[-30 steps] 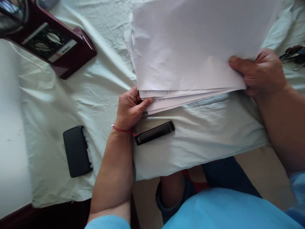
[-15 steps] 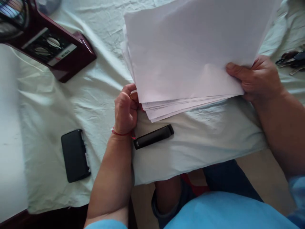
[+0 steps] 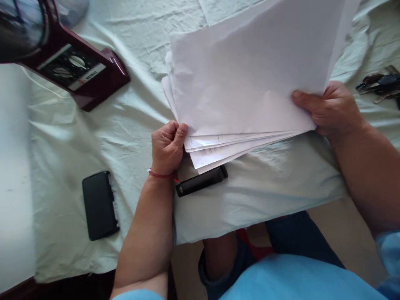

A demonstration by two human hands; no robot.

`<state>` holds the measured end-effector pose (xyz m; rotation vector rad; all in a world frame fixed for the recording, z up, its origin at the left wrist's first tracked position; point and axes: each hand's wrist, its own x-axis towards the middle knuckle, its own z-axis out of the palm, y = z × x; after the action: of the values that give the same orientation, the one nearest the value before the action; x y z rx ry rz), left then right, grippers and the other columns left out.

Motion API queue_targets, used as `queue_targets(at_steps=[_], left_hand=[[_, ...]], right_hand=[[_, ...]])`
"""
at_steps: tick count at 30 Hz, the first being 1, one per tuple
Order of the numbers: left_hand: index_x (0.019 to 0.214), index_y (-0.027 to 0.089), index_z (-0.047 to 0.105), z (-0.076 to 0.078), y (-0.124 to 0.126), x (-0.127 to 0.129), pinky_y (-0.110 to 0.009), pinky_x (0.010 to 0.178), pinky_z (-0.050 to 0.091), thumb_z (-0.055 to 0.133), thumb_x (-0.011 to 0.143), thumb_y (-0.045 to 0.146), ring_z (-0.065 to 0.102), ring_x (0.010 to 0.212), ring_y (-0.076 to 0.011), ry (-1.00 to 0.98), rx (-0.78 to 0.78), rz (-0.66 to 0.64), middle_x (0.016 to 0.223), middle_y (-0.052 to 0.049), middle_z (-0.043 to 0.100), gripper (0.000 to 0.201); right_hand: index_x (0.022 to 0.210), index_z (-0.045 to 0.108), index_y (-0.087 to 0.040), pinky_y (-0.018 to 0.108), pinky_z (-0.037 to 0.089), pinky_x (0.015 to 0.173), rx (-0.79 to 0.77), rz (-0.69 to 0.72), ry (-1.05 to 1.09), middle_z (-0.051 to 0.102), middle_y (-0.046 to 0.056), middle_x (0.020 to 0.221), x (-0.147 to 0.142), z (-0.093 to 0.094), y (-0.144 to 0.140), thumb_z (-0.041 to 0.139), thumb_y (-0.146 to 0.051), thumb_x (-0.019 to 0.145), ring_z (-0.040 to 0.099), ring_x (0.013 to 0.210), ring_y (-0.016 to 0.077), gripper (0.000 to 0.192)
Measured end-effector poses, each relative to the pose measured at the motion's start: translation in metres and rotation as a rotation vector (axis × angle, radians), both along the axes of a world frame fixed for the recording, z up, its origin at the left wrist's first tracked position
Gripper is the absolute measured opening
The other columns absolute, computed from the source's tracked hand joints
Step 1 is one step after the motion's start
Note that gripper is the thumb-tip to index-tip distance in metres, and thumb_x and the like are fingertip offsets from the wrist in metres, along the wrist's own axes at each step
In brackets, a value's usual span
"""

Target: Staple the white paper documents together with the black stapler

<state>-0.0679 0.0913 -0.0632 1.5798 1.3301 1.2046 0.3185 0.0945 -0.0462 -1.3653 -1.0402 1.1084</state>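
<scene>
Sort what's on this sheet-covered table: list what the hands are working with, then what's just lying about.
In hand:
- stack of white papers, gripped by the right hand at its right edge
- left hand, pinching the stack's lower left corner

Lying about:
- black stapler, just below the papers
- black case
- maroon fan base
- bunch of keys
</scene>
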Motion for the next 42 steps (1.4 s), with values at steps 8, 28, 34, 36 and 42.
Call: queue_targets(at_steps=[8, 28, 34, 36, 42], left_hand=[[0.07, 0.021, 0.058, 0.0021, 0.0003, 0.0048, -0.03, 0.044, 0.016, 0.086, 0.091, 0.065, 0.028, 0.05, -0.0085, -0.054, -0.021, -0.051, 0.056, 0.005, 0.038, 0.056], [0.074, 0.022, 0.066, 0.0005, 0.0007, 0.0045, -0.029, 0.047, 0.021, 0.087, 0.091, 0.061, 0.032, 0.052, -0.0106, -0.082, -0.025, -0.055, 0.058, 0.003, 0.043, 0.047], [0.085, 0.021, 0.074, 0.0005, 0.0008, 0.0059, -0.03, 0.049, 0.023, 0.089, 0.089, 0.061, 0.035, 0.055, -0.0114, -0.114, -0.029, -0.064, 0.064, 0.002, 0.05, 0.042], [0.088, 0.021, 0.075, 0.0008, 0.0008, 0.0061, -0.03, 0.051, 0.025, 0.089, 0.089, 0.061, 0.039, 0.057, -0.0121, -0.118, -0.035, -0.073, 0.067, 0.001, 0.054, 0.042], [0.093, 0.021, 0.078, 0.0011, 0.001, 0.0052, -0.03, 0.051, 0.025, 0.087, 0.091, 0.06, 0.039, 0.057, -0.0122, -0.092, -0.036, -0.065, 0.068, 0.001, 0.057, 0.04]], right_hand=[[0.09, 0.077, -0.013, 0.023, 0.06, 0.061, -0.044, -0.012, 0.078, 0.076, 0.007, 0.09, -0.0026, 0.0024, 0.0037, 0.105, -0.064, 0.057, 0.07, 0.077, 0.0145, 0.068], [0.091, 0.077, -0.018, 0.037, 0.07, 0.086, -0.095, 0.019, 0.137, 0.079, 0.008, 0.103, 0.0017, 0.0052, 0.0059, 0.1, -0.044, 0.062, 0.078, 0.096, 0.024, 0.045], [0.089, 0.08, -0.017, 0.028, 0.065, 0.068, -0.167, -0.011, 0.156, 0.079, 0.008, 0.1, 0.0022, 0.0088, 0.0063, 0.086, -0.023, 0.059, 0.075, 0.081, 0.0197, 0.031], [0.09, 0.08, -0.018, 0.025, 0.062, 0.064, -0.166, 0.005, 0.148, 0.079, 0.007, 0.098, 0.0007, 0.0097, 0.0057, 0.088, -0.024, 0.061, 0.074, 0.077, 0.0178, 0.031], [0.095, 0.081, -0.017, 0.024, 0.063, 0.066, -0.161, 0.054, 0.145, 0.078, 0.007, 0.095, 0.0002, 0.0073, 0.0031, 0.097, -0.037, 0.067, 0.074, 0.076, 0.0172, 0.038]])
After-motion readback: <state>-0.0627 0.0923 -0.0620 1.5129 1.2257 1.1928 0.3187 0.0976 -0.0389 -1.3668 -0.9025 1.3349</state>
